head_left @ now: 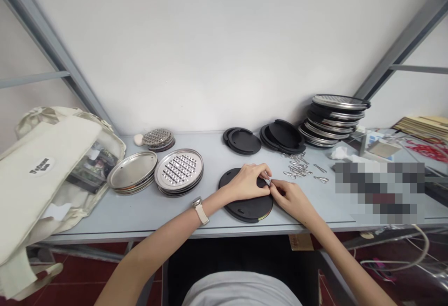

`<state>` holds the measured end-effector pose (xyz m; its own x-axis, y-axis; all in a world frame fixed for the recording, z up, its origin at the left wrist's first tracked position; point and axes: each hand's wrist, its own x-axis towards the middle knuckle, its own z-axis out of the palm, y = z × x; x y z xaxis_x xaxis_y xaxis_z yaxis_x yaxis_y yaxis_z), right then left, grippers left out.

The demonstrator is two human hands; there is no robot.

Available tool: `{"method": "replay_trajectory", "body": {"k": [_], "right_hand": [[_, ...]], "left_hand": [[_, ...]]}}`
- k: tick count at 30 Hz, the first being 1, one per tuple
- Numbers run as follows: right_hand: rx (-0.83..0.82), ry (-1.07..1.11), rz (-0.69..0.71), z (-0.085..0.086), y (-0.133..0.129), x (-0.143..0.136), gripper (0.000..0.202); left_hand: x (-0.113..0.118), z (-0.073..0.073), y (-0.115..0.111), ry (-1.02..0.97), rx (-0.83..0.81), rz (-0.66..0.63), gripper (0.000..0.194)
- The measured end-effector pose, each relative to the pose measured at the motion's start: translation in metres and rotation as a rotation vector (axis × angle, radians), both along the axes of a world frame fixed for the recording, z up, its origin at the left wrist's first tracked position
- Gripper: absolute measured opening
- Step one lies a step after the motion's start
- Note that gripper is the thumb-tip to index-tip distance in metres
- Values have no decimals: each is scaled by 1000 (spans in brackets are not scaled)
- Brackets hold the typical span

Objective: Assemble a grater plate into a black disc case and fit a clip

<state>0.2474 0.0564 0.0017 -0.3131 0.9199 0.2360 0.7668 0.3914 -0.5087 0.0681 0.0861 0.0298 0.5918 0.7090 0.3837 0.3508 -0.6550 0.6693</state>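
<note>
A round black plastic disc (241, 208) lies flat near the front of the table, with a coloured strip along its lower right rim. My left hand (247, 182) rests across its top, fingers curled and closing on a small shiny metal clip (268, 182) at the right rim. From the right, my right hand (289, 198) pinches at the same clip, thumb and forefinger together. Fingers partly hide the clip. Loose wire clips (297, 168) of similar shine are scattered just behind my right hand.
Perforated metal grater plates (178, 170) and plain metal discs (135, 170) are stacked at left, beside a cream bag (52, 166). Black discs (245, 141) and another black pile (283, 137) lie along the wall. A tall stack of rimmed plates (336, 119) stands back right.
</note>
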Motion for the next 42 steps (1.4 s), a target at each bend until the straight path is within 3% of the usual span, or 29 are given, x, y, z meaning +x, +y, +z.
{"method": "replay_trajectory", "body": {"k": [42], "right_hand": [[13, 13, 8, 4, -3, -2, 32]], "left_hand": [[-2, 0, 0, -9, -85, -46, 31]]}}
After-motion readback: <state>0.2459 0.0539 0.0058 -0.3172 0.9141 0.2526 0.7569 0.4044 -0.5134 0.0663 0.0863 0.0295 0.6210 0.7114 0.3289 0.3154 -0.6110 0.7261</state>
